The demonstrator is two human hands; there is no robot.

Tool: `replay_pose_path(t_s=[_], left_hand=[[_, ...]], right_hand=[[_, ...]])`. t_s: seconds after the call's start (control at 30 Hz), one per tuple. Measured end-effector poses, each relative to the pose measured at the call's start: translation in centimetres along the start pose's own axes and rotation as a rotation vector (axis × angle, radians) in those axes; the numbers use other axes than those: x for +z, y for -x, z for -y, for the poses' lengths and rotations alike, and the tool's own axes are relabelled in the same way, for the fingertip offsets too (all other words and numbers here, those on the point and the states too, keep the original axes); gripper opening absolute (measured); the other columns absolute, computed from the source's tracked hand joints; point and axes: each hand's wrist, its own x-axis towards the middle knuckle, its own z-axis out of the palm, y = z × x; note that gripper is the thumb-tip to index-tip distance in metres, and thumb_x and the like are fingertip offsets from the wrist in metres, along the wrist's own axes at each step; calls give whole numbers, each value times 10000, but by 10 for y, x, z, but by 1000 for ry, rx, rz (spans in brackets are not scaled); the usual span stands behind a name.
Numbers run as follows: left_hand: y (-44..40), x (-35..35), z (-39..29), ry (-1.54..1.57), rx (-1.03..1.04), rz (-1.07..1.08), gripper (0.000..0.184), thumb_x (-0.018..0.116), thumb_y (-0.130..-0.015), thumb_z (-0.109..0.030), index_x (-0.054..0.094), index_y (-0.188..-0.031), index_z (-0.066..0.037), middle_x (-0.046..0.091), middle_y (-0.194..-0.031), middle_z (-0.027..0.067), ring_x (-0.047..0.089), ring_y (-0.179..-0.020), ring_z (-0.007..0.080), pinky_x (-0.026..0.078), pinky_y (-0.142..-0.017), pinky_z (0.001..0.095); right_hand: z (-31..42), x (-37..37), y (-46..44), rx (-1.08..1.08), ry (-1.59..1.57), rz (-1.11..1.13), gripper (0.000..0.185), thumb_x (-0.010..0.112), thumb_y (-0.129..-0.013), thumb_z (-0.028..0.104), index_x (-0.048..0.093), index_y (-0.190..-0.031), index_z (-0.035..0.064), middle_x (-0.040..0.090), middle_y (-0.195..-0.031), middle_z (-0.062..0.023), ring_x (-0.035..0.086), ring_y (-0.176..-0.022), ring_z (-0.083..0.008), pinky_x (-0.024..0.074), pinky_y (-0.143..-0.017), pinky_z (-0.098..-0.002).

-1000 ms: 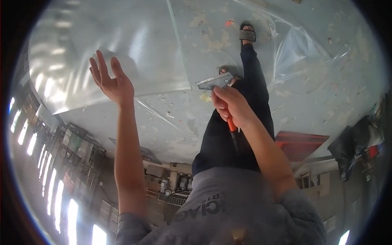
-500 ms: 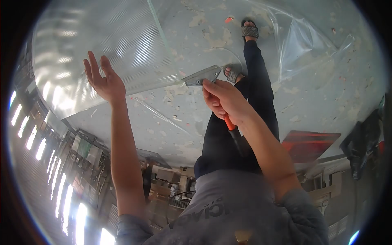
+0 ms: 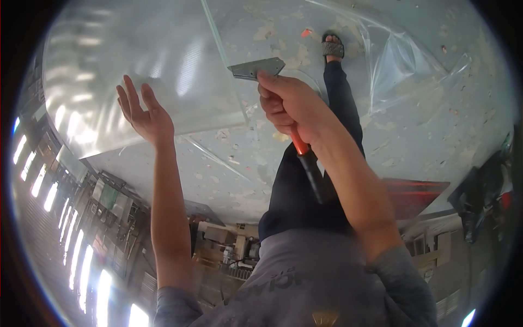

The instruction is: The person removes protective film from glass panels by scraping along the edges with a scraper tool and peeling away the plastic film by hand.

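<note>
In my right hand [image 3: 286,103] is a scraper [image 3: 256,67] with a flat grey metal head and an orange and black handle. My fingers wrap around it just below the head. The head's left tip is at the side edge of a large translucent ribbed sheet [image 3: 180,103]; whether it touches is hard to tell. Over that sheet my left hand [image 3: 146,117] is open with fingers stretched out, holding nothing. Whether its palm rests on the sheet I cannot tell.
Crumpled clear plastic film [image 3: 400,65] lies on the paint-flecked grey floor [image 3: 283,32] at the right. A reddish panel [image 3: 417,196] and a black bag-like item [image 3: 479,191] are at the lower right. My sandalled foot [image 3: 332,48] stands beyond the scraper.
My right hand and the scraper have moved up and slightly left along the sheet's edge, away from its near corner. My left hand has shifted slightly right and down, still open.
</note>
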Motion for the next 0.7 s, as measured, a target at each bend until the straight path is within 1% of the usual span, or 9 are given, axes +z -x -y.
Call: replay_pose_path(t_s=[0.07,0.2,0.33,0.4,0.43,0.5,0.53,0.63,0.7], left_hand=[[-6,4,0,20,9,-23,459,544,-990,-365,511,-1420,-205,380,-1521,164,314,-1417,386,322,-1115,504],[0,-1,2,36,6,-2,463,543,-989,-340,506,-1425,-191,371,-1528,162,294,-1428,386,304,-1126,500],[-5,-2,-3,33,-9,2,468,534,-988,-317,498,-1433,-176,362,-1534,160,279,-1434,387,284,-1135,505],[-3,-7,-4,20,-18,41,472,522,-988,-307,491,-1438,-166,354,-1540,160,269,-1439,389,272,-1139,513],[-4,-8,-4,29,-17,20,472,522,-988,-307,491,-1438,-166,354,-1540,160,269,-1439,389,272,-1139,513],[-5,-11,-3,-1,-42,79,485,510,-990,-315,484,-1441,-138,335,-1549,163,259,-1441,398,262,-1140,524],[-5,-11,-4,3,-47,63,485,510,-990,-315,484,-1441,-138,335,-1549,163,259,-1441,398,262,-1140,524],[-6,-16,-7,-7,-61,118,507,484,-996,-316,457,-1454,-99,301,-1564,169,230,-1450,407,232,-1147,536],[-9,-17,-9,-67,-80,178,549,418,-1023,-398,410,-1479,-91,279,-1574,164,210,-1461,387,224,-1154,524]], right_hand=[[24,6,-7,-42,90,-21,383,503,-1005,391,417,-711,162,344,-586,74,249,-424,-22,168,-379,-218],[42,16,-15,-48,66,11,371,504,-1005,395,426,-725,165,335,-587,81,256,-430,-19,183,-381,-213],[90,34,-31,-163,93,24,358,505,-1005,395,432,-741,166,337,-591,86,257,-430,-20,195,-380,-214],[112,40,-38,-170,118,36,353,504,-1006,398,434,-750,165,334,-592,88,258,-431,-21,202,-381,-213],[125,44,-41,-175,133,43,351,503,-1007,400,435,-754,165,332,-593,90,259,-431,-22,205,-381,-212],[147,52,-49,-178,137,57,351,503,-1007,399,437,-754,165,329,-592,90,260,-430,-22,206,-381,-212],[158,56,-54,-165,121,64,351,504,-1007,399,438,-754,165,327,-591,90,261,-430,-23,208,-380,-211],[196,71,-61,-139,97,68,350,507,-1006,396,440,-753,163,323,-590,90,264,-429,-24,209,-380,-212],[233,85,-68,-124,87,54,350,511,-1005,393,441,-753,161,320,-588,90,266,-427,-26,210,-379,-213]])
